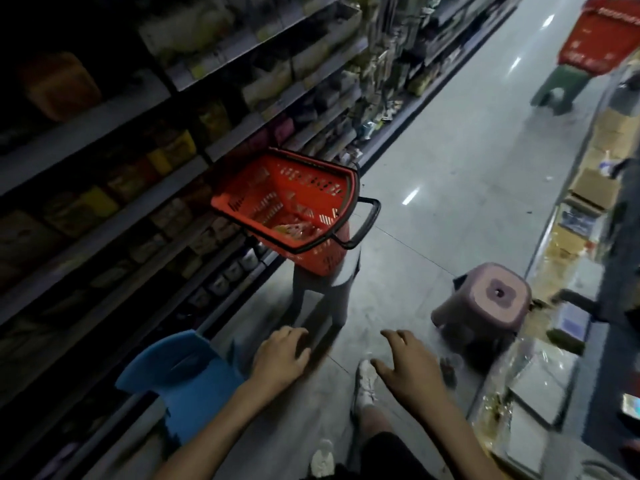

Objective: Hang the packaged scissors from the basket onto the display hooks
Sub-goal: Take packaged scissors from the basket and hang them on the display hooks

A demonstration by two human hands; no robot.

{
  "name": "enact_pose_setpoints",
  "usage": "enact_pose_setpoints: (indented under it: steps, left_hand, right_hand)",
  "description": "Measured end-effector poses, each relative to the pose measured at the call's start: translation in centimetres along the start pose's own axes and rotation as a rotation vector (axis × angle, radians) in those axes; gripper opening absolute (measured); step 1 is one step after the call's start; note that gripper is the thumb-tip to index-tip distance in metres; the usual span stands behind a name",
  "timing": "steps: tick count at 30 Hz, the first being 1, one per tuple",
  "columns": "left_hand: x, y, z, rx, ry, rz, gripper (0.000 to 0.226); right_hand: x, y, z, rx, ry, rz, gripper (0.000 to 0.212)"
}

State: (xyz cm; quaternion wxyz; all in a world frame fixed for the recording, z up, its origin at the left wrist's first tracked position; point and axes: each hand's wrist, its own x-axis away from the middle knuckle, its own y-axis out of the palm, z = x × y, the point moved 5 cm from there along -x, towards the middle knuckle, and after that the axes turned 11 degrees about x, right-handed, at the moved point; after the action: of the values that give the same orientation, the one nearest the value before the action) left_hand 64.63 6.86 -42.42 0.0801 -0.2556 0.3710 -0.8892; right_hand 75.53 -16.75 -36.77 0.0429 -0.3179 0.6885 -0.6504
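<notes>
Target red basket (287,178) at 12 o'clock from left hand (280,355), well apart; right hand (412,368) farther. Both hands empty, fingers loosely spread.

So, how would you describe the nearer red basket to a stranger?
Follow the dark shelving on the left to the middle of the view, where a grey stool stands beside it. The red basket sits tilted on that stool, its black handle hanging toward the aisle; the other red basket is far off, on a green stool.
</notes>
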Motion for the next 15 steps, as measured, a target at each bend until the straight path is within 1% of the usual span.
enact_pose_setpoints:
  steps: [2, 4, 8, 12, 15]
  left_hand:
    - [-2.5, -0.9, -0.3, 0.011, -0.033, 0.042, 0.047]
    - [-4.8, -1.9, -0.4, 0.017, -0.071, 0.09, 0.044]
    - [-9.2, -4.4, 0.2, 0.053, -0.091, 0.247, 0.034]
    - [-13.1, -7.4, 1.1, 0.037, -0.108, 0.355, 0.031]
    - [-16.1, -9.9, 0.4, -0.007, -0.115, 0.389, 0.037]
  right_hand:
    - [-3.9, -0.9, -0.1, 0.051, -0.069, -0.001, 0.057]
    - [-7.8, -1.9, -0.3, 0.112, -0.163, 0.027, 0.047]
    - [-14.9, -4.4, -2.4, 0.126, -0.379, 0.167, 0.033]
    - [-20.8, -6.7, -5.8, 0.131, -0.518, 0.23, 0.031]
    - [-25.4, -8.0, -8.4, 0.131, -0.567, 0.247, 0.029]
